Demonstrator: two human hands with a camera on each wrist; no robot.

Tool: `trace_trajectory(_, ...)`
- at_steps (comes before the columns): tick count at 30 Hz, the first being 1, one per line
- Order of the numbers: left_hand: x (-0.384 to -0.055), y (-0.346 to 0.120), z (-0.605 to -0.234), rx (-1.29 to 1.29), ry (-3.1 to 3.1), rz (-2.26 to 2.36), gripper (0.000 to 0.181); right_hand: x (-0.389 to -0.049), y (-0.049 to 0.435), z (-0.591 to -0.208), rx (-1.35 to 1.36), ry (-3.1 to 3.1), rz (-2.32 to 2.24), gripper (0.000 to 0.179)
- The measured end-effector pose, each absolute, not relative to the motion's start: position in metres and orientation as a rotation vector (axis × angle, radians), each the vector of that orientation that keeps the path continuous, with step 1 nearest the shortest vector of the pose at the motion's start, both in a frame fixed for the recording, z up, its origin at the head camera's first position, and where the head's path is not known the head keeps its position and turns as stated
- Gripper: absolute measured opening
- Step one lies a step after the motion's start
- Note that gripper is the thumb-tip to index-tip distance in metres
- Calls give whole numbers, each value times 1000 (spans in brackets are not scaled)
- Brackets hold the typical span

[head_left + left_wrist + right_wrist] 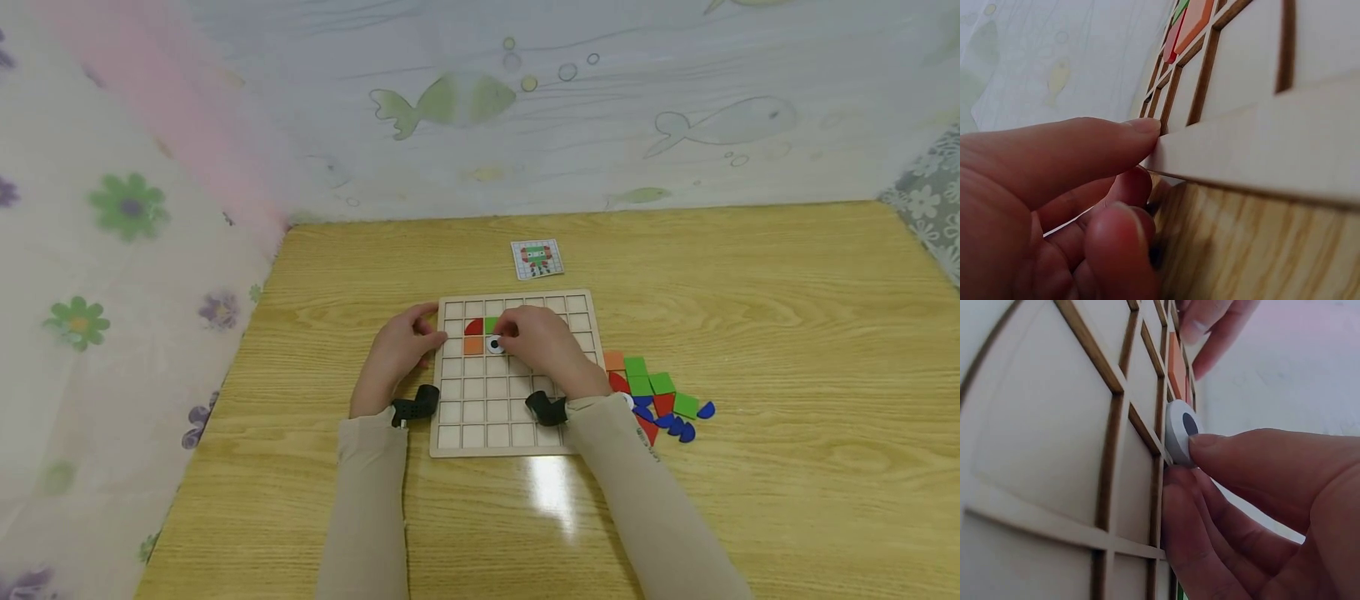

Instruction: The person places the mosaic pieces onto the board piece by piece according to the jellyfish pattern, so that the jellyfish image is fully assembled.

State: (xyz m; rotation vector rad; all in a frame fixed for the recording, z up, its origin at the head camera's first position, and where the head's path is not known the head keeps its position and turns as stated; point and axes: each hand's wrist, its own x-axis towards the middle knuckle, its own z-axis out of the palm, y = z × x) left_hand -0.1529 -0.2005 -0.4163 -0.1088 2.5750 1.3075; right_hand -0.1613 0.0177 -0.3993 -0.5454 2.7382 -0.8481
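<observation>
A wooden grid board [459, 436] lies flat on the table. At its left edge is my left hand [397, 354]; in the left wrist view the thumb [1138, 128] rests on the rim and the curled fingers sit against the side. My right hand [543, 342] pinches a round white eye piece [1179, 428] with a black centre between thumb and fingers, over a cell of the board. Beside that piece an orange square [473, 345] fills one cell. Above are a red quarter-circle [475, 327] and a green piece [491, 325], partly hidden by the right hand.
Loose green, red, orange, white and blue pieces [663, 403] lie right of the board, some hidden by the right sleeve. A small pattern card [537, 259] lies beyond the board. Cloth-covered walls [585, 108] border the table at the back and left.
</observation>
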Motion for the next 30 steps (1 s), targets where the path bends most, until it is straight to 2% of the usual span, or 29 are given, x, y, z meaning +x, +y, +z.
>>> trace_trajectory(30,-154,-201,-417,-106,2574,1299,52,-163,25,-398,-580,2722,-961,16)
